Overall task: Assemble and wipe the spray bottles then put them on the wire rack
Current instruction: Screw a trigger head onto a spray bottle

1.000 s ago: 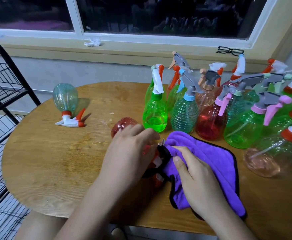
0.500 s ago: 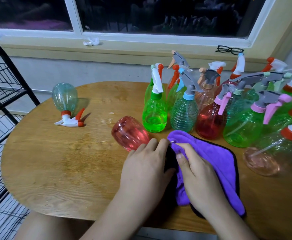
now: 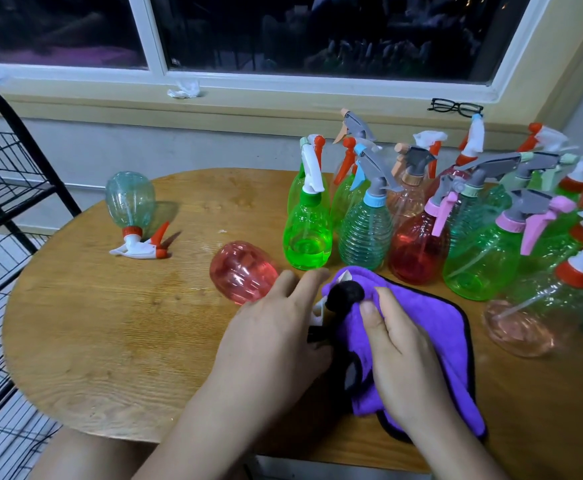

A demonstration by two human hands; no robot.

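Beside the purple cloth (image 3: pixel 432 327):
Left hand (image 3: pixel 276 344): gripping pink spray bottle (image 3: pixel 243 271).
Right hand (image 3: pixel 404 355): fingers pinching cloth against its trigger head.

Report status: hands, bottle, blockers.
Left hand holds the red bottle lying on the table. Right hand presses the purple cloth on its nozzle. Wire rack unblocked.

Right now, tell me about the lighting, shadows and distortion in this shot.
Head view: dim indoor light, dark window; teal bottle casts a shadow to its right on the table; wide-angle lens bows the windowsill; right-edge bottles look soft; hands sharp.
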